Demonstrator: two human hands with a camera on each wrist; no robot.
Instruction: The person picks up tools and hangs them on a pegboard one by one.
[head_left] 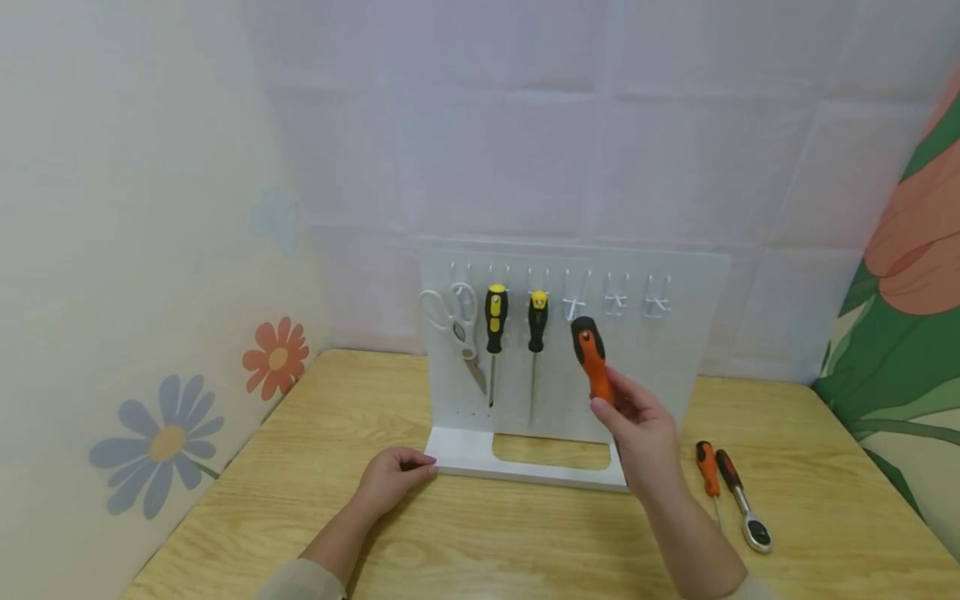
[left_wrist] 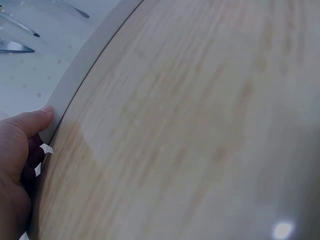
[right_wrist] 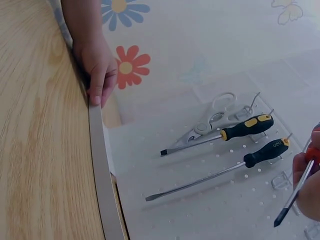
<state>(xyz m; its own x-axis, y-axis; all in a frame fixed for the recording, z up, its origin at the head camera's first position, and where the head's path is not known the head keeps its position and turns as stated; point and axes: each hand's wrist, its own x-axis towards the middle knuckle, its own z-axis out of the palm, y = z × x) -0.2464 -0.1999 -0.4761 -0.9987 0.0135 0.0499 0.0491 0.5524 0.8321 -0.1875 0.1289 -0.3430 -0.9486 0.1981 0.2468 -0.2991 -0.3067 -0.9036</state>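
My right hand (head_left: pixel 647 437) grips an orange and black screwdriver (head_left: pixel 589 350) by its handle, in front of the white pegboard (head_left: pixel 652 375). The handle end points up towards a bare wire hook (head_left: pixel 574 307); in the right wrist view the screwdriver's metal shaft (right_wrist: pixel 292 200) sticks out of the hand. At the front left corner of the pegboard's base (head_left: pixel 457 450), my left hand (head_left: pixel 392 483) holds the edge between thumb and fingers. On the board hang white scissors (head_left: pixel 459 329) and two black and yellow screwdrivers, one shorter (head_left: pixel 495 321) and one longer (head_left: pixel 537 321).
Two more hooks (head_left: pixel 616 298) on the right of the board carry nothing. Right of the stand, an orange and black screwdriver (head_left: pixel 707 468) and a ratchet wrench (head_left: pixel 742 500) lie on the wooden table (head_left: pixel 510 533). A pale cloth-covered wall (head_left: pixel 525 167) rises behind.
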